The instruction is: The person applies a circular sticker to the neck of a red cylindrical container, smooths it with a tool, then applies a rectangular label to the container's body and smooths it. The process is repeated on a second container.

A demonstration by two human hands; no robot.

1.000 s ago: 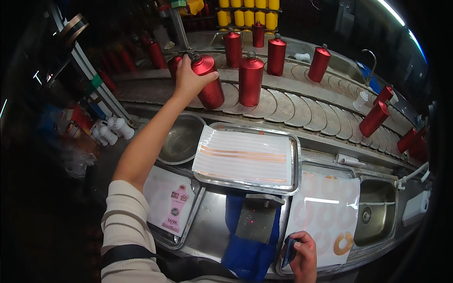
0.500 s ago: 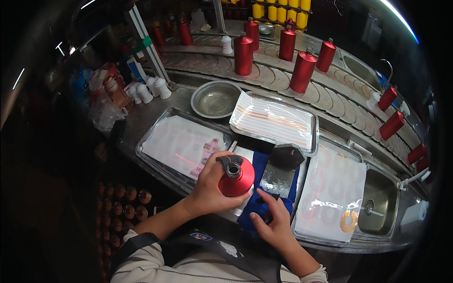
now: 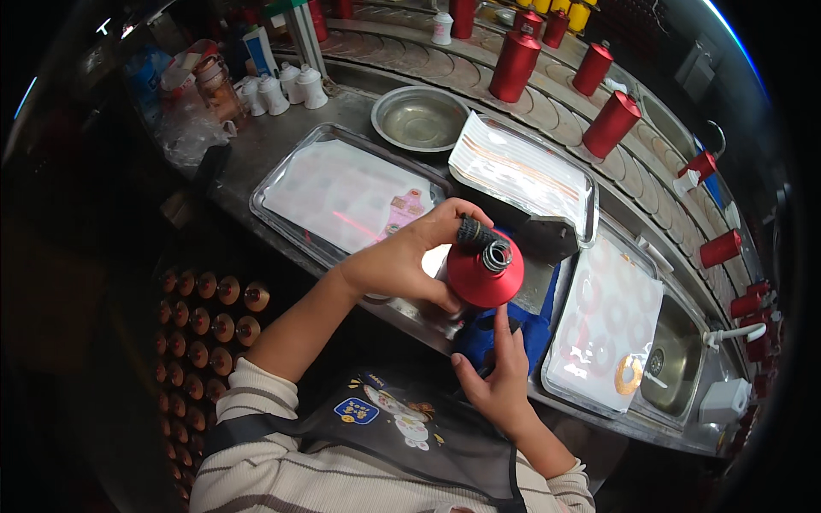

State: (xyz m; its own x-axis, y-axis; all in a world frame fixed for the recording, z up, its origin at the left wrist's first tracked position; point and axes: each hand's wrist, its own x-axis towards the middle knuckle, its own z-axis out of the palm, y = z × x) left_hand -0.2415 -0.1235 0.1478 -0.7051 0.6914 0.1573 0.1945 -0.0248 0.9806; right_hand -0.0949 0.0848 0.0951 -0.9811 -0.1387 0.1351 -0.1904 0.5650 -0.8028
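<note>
My left hand (image 3: 398,261) is wrapped round a red metallic bottle (image 3: 481,280), tilted so its open threaded neck points up toward me. A dark, ribbed, bristly piece (image 3: 475,230) lies against the neck, by my left fingers; its kind is unclear. My right hand (image 3: 500,380) is below the bottle, thumb and index finger apart, the index fingertip at the bottle's lower edge. Whether it presses there I cannot tell. Under the bottle is a blue cloth (image 3: 532,335) with a dark metal holder (image 3: 547,239) behind it.
Label sheets lie on a left tray (image 3: 295,137), a back tray (image 3: 590,231) and a right tray (image 3: 560,389). Behind are a metal bowl (image 3: 421,120) and a conveyor (image 3: 556,115) carrying red bottles (image 3: 612,124). White caps (image 3: 310,88) stand back left; a sink (image 3: 688,363) is at right.
The view has shifted, putting my hands and the bottle further right in the picture. The bottle has turned in my left hand. Red bottles on the conveyor have moved along to the right.
</note>
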